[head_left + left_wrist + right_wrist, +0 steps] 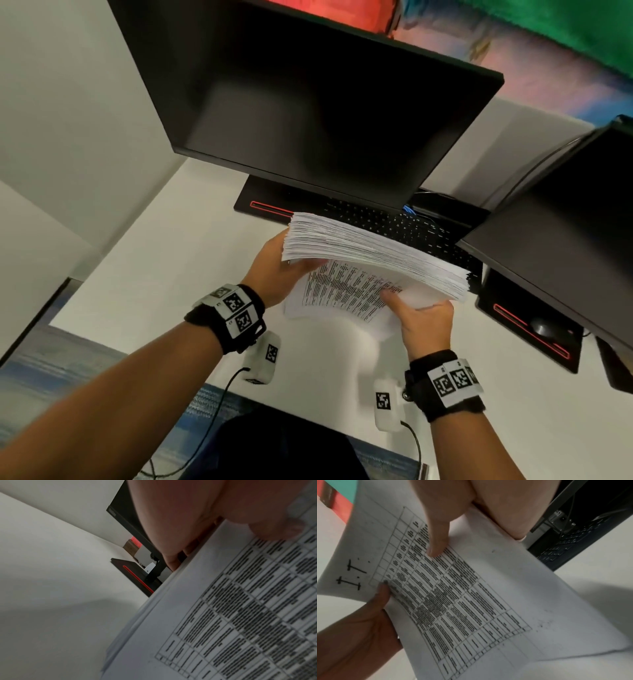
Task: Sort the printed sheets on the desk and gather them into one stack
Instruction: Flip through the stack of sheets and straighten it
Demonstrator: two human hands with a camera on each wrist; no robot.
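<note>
A thick stack of printed sheets point(370, 250) is held tilted above the white desk point(164, 274), its fanned edge facing me. My left hand point(277, 267) grips the stack's left end, thumb on the near face. My right hand point(421, 315) grips the right end, thumb pressed on the printed table of the nearest sheet point(346, 291). Close up, the left wrist view has that table sheet point(223, 615) under my thumb point(274, 528). In the right wrist view the sheet point(453, 588) carries a handwritten "I.T." and both thumbs lie on it.
A dark monitor point(308, 102) stands right behind the stack, its base point(267, 205) and a black keyboard point(404, 226) beneath. A second monitor point(565, 240) stands at the right with a mouse point(543, 329) under it. Cables trail off the desk's front edge.
</note>
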